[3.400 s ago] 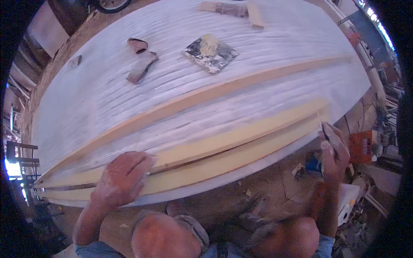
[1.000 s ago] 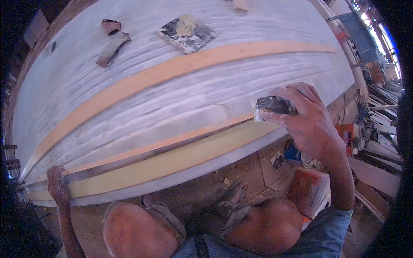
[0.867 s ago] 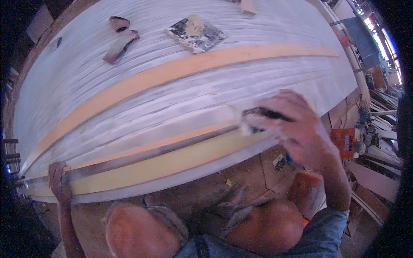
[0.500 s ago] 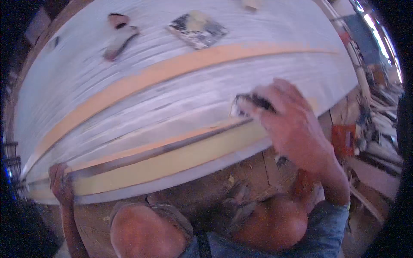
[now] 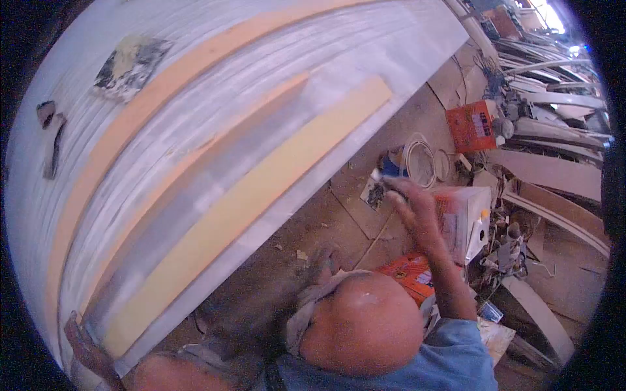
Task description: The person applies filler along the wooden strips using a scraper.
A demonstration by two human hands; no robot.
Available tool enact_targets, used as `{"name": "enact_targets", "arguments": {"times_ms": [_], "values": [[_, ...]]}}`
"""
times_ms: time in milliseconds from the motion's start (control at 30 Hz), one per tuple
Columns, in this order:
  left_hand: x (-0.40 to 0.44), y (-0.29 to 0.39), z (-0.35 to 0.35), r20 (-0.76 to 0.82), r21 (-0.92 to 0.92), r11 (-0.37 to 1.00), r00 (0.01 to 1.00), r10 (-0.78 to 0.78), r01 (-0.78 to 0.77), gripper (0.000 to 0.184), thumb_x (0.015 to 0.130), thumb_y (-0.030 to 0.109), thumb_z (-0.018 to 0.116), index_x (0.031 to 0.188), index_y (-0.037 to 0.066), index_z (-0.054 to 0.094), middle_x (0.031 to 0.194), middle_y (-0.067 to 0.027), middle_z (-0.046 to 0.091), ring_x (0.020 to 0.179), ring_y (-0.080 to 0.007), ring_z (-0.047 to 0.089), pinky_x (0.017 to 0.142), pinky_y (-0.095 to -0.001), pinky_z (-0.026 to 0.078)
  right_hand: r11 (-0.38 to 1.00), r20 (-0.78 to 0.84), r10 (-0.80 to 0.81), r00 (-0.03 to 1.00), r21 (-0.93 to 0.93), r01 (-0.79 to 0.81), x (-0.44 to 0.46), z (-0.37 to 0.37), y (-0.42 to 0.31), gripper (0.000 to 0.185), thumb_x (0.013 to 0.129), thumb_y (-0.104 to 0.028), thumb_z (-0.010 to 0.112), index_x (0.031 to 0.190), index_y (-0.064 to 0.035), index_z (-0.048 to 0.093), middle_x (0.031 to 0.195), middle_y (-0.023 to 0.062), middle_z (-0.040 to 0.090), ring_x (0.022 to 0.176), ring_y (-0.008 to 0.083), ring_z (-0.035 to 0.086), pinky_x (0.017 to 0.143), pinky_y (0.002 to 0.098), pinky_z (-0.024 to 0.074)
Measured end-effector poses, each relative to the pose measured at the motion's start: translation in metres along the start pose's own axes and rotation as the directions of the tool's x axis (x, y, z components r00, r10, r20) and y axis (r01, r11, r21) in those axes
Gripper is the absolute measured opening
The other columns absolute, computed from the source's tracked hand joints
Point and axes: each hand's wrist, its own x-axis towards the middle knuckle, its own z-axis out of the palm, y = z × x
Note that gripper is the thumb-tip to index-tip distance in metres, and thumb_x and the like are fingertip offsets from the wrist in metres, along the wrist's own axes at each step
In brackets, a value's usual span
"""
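My left hand point(image 5: 88, 345) is at the lower-left end of the long strips, its fingers bent over the ends beside the yellow strip point(image 5: 261, 212). Exactly what those fingers grip is hidden. A narrower orange strip point(image 5: 195, 151) runs alongside, with a grey band between the two. Away from the table, my right hand point(image 5: 416, 212) hangs over the floor. Its fingers close on a small flat dark piece point(image 5: 373, 192) smeared with white, perhaps a spreader. A board point(image 5: 130, 65) daubed with pale paste lies on the white tabletop point(image 5: 391, 39).
Another curved orange strip point(image 5: 107, 137) crosses the table, with a dark-edged tool point(image 5: 54, 146) beyond it. On the floor stand a tin point(image 5: 420, 163), an orange box point(image 5: 471, 127) and a clear plastic container point(image 5: 460, 218). Curved offcuts point(image 5: 554, 130) are heaped at the right.
The view has swung to the right. My right hand has moved off the strips to over the floor, still with the dark piece. My left hand stays at the strip ends.
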Motion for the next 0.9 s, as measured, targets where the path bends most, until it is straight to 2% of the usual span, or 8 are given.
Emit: {"name": "enact_targets", "arguments": {"times_ms": [167,233,367,433,600,667,800,900], "values": [[0.017,0.009,0.018,-0.107,0.171,0.971,0.976,0.187,-0.168,0.037,0.109,0.02,0.048,0.136,-0.002,0.059,0.134,-0.0174,0.062,0.125,-0.034,0.057,0.108,-0.0433,0.043,0.952,0.026,-0.031,0.999,-0.305,0.037,-0.033,0.068,0.133,0.034,0.091,-0.012,0.068,0.125,-0.0059,0.071,0.121,0.0191,0.07,0.113,0.0367,0.067,0.1,0.0424,0.0504],[0.016,0.007,0.021,-0.155,0.166,0.981,0.98,0.127,-0.101,0.037,0.108,0.021,0.049,0.135,-0.002,0.06,0.132,-0.0175,0.063,0.124,-0.0338,0.058,0.107,-0.0432,0.044,0.925,0.139,0.321,0.937,-0.26,-0.278,-0.039,0.079,0.155,0.035,0.091,-0.014,0.066,0.125,-0.0062,0.071,0.119,0.0216,0.069,0.109,0.0425,0.065,0.096,0.0463,0.0513],[0.017,0.0,0.027,-0.174,0.262,0.949,0.959,0.222,-0.172,0.038,0.107,0.025,0.054,0.135,0.001,0.061,0.132,-0.0162,0.064,0.122,-0.0333,0.061,0.104,-0.0434,0.047,0.915,0.05,0.315,0.948,-0.282,-0.289,-0.043,0.101,0.194,0.032,0.092,-0.016,0.065,0.123,-0.0052,0.07,0.11,0.0246,0.069,0.104,0.0454,0.065,0.093,0.0489,0.0513],[0.02,-0.003,0.03,-0.181,0.314,0.929,0.948,0.262,-0.197,0.038,0.106,0.027,0.056,0.135,0.003,0.062,0.132,-0.0156,0.065,0.12,-0.033,0.062,0.103,-0.0435,0.049,0.819,-0.065,0.51,0.857,-0.269,-0.508,-0.045,0.11,0.205,0.03,0.094,-0.016,0.063,0.121,-0.0037,0.068,0.105,0.0264,0.069,0.102,0.0472,0.066,0.091,0.0498,0.0512],[0.024,-0.01,0.029,-0.178,0.491,0.835,0.91,0.375,-0.248,0.04,0.104,0.031,0.061,0.134,0.007,0.064,0.132,-0.014,0.067,0.117,-0.0323,0.066,0.099,-0.0438,0.052,0.952,-0.176,0.276,0.945,-0.086,-0.294,-0.054,0.123,0.242,0.038,0.095,-0.02,0.066,0.128,-0.0026,0.062,0.108,0.028,0.069,0.105,0.0481,0.065,0.093,0.0495,0.0507],[0.025,-0.014,0.027,-0.155,0.623,0.737,0.881,0.447,-0.264,0.04,0.103,0.033,0.063,0.134,0.008,0.065,0.132,-0.0134,0.067,0.116,-0.0321,0.067,0.098,-0.0439,0.054,0.951,-0.151,0.259,0.954,-0.134,-0.28,-0.059,0.128,0.254,0.045,0.095,-0.022,0.067,0.134,-0.0032,0.059,0.115,0.0284,0.069,0.109,0.0479,0.064,0.096,0.0493,0.0499],[0.024,-0.025,0.023,0.066,0.944,0.221,0.794,0.604,-0.246,0.042,0.101,0.037,0.068,0.134,0.011,0.066,0.132,-0.0121,0.069,0.114,-0.0315,0.07,0.095,-0.0442,0.057,0.96,-0.136,0.219,0.966,-0.147,-0.238,-0.044,0.126,0.232,0.066,0.089,-0.026,0.075,0.148,-0.0078,0.051,0.136,0.0262,0.061,0.125,0.0447,0.057,0.109,0.0488,0.0424],[0.033,0.006,0.02,-0.203,0.668,0.671,0.789,0.579,-0.321,0.043,0.1,0.037,0.069,0.132,0.009,0.067,0.126,-0.012,0.071,0.108,-0.0321,0.071,0.09,-0.0447,0.059,0.956,-0.114,0.256,0.96,-0.118,-0.269,-0.046,0.145,0.264,0.074,0.086,-0.027,0.079,0.151,-0.0095,0.049,0.143,0.0253,0.056,0.132,0.0434,0.053,0.115,0.0489,0.0378]]}}
